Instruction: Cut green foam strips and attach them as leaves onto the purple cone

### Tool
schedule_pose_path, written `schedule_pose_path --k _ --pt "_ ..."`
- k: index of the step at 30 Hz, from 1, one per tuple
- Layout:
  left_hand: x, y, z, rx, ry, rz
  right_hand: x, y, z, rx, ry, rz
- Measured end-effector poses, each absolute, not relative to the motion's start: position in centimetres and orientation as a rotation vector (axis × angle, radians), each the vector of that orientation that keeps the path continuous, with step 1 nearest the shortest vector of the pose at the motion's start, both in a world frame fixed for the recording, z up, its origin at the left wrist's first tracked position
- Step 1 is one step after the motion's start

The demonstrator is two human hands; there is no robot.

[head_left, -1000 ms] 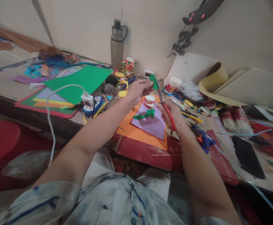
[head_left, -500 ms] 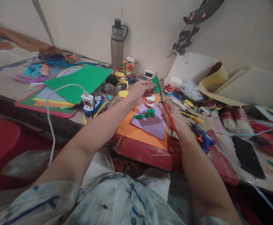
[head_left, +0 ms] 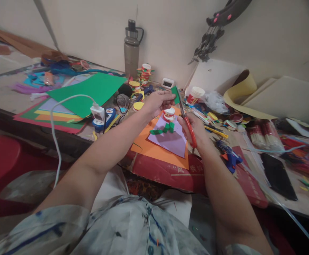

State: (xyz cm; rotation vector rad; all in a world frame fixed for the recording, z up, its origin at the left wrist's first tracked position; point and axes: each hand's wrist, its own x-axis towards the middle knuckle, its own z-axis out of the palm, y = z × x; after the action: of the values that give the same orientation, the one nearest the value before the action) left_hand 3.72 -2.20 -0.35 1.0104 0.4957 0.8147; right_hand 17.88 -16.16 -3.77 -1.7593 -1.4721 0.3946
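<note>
Between the thumb and fingers of my left hand [head_left: 161,102] is a small piece of green paper [head_left: 174,95], held up above the table. My right hand [head_left: 194,127] grips red-handled scissors [head_left: 189,128], their blades pointing up and lying along the right edge of that paper. Whether the blades are parted is hard to make out. Below the hands, several green paper cuttings [head_left: 167,128] rest on a purple sheet [head_left: 167,143], which overlaps an orange sheet [head_left: 144,146]. A small white and red paper cup piece [head_left: 168,114] stands at the purple sheet's far edge.
At left, a large green sheet [head_left: 90,92] tops a stack of coloured paper near a power strip [head_left: 104,119] with a white cable. A bottle [head_left: 132,51] stands by the wall. To the right are a paper cup [head_left: 195,95], a blue glue gun [head_left: 231,159] and a black phone-like slab [head_left: 278,176].
The whole view has shifted slightly. Both hands keep their hold on the green paper and the scissors, with barely any movement between them.
</note>
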Motion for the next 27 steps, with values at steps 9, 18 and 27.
schedule_pose_path --k 9,18,27 --pt "3.6 -2.6 0.1 0.984 0.507 0.808 17.4 -16.1 -4.1 -1.750 -1.418 0.292" --pt "3.7 -2.2 -0.7 0.988 0.461 0.776 17.1 -15.6 -4.5 -1.500 -1.038 0.513" --pt "4.4 -4.5 -0.9 0.998 0.443 0.859 18.6 -14.6 -5.2 -1.140 -0.951 0.338"
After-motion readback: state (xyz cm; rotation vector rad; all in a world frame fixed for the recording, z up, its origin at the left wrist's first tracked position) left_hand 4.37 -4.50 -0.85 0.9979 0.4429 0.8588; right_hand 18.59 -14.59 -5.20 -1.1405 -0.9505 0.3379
